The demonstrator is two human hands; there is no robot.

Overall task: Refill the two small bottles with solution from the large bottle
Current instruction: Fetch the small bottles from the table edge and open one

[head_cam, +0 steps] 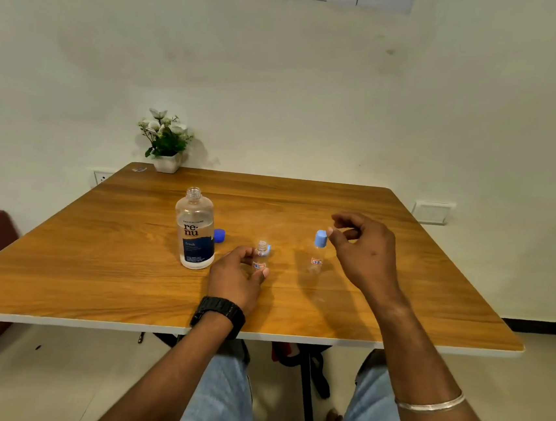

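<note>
We are sitting at a wood-grain table (294,307) partway through a refill. The large bottle (195,233), clear plastic with a dark blue label, is standing uncapped, its round blue cap (220,235) lying just beside it. Our left hand (234,279) is gripping the first small bottle (260,256), a clear cylinder already open, with what looks like its pale blue cap (268,249) just behind it. Our right hand (361,249) is hovering beside the second small bottle (317,253), fingers loosely curled and holding nothing, thumb tip near its faceted blue cap (320,239), which is on. We are judging that no pouring has begun: both small bottles look near empty, though clear plastic makes levels hard to read.
</note>
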